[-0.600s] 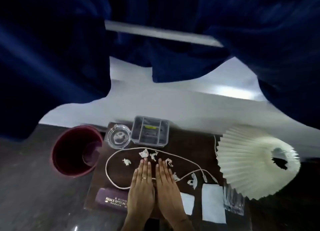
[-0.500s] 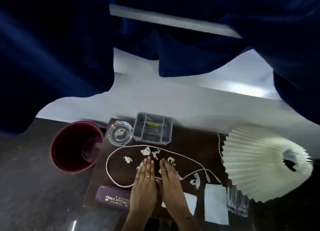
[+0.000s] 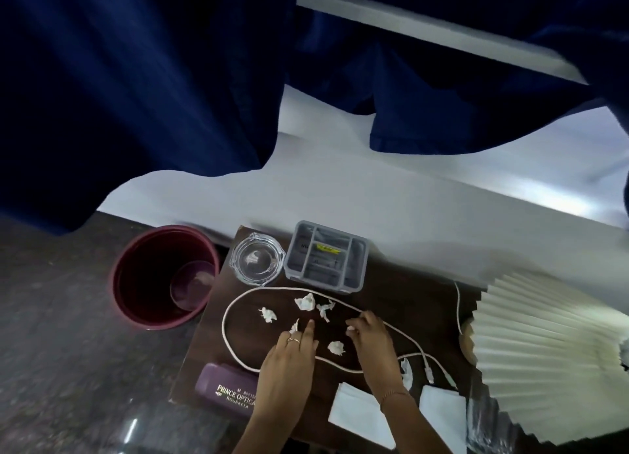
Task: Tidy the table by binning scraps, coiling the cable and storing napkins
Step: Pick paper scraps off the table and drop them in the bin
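Note:
Crumpled white paper scraps [image 3: 305, 302] lie inside the loop of a white cable [image 3: 235, 303] on the dark wooden table [image 3: 401, 283]. My left hand [image 3: 289, 358] rests flat with its fingers stretched out, the tips beside one scrap [image 3: 295, 326]. My right hand [image 3: 372, 341] lies over the cable's right side, fingers curled around a small scrap at their tips. Another scrap [image 3: 336, 347] sits between the hands. Two white napkins [image 3: 357, 419] [image 3: 442, 416] lie at the near edge. The maroon bin [image 3: 136, 283] stands on the floor to the left.
A glass ashtray [image 3: 257, 263] holding a scrap and a grey compartment organiser [image 3: 326, 259] sit at the table's far edge. A purple glasses case [image 3: 228, 390] lies near left. A pleated white lampshade [image 3: 544, 344] fills the right. Blue curtains [image 3: 136, 96] hang above.
Both hands lay flat side by side; now they have spread apart. The left reaches forward to a scrap and the right has curled its fingers on another. The camera tilted down.

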